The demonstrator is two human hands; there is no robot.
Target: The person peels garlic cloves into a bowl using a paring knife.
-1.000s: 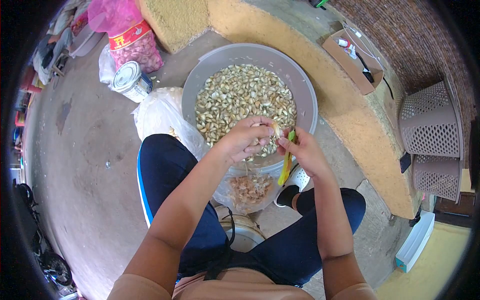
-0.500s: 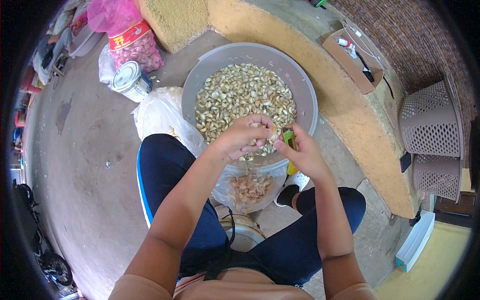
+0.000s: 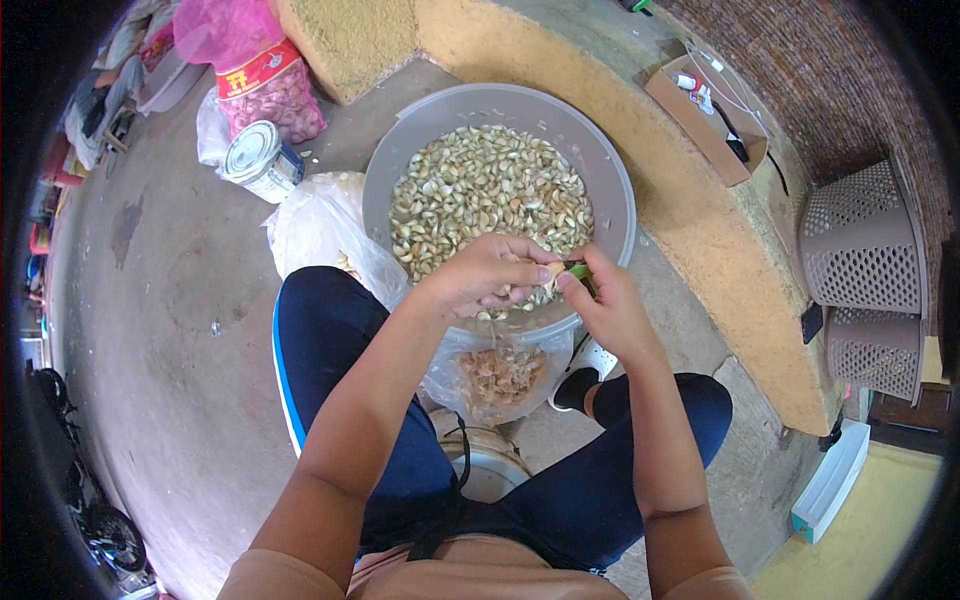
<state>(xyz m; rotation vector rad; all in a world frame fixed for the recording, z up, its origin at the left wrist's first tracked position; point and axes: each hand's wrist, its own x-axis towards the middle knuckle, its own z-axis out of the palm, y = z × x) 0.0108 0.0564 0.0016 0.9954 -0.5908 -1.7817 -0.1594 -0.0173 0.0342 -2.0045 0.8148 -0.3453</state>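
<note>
My left hand (image 3: 488, 275) is closed with a garlic clove (image 3: 552, 273) pinched at its fingertips, and more cloves show in the curled fingers. My right hand (image 3: 608, 305) is closed around a small green utility knife (image 3: 579, 271), its front end right at the clove; most of its body is hidden by the fingers. Both hands are over the near rim of a large grey basin (image 3: 603, 150). Many garlic cloves (image 3: 490, 190) fill its bottom. Below the hands, a clear plastic bag (image 3: 440, 378) holds brownish papery peelings (image 3: 500, 375).
At the basin's left stand a white plastic bag (image 3: 315, 225), a lidded can (image 3: 262, 165) and a pink mesh sack (image 3: 270, 90). A low yellow wall (image 3: 690, 270) curves along the right, with a cardboard box (image 3: 700, 130) on it. Perforated baskets (image 3: 865, 240) are farther right.
My right hand has turned the knife, so its yellow end no longer hangs below the hand. The knife's front end has come in to the clove. My left hand has barely moved.
</note>
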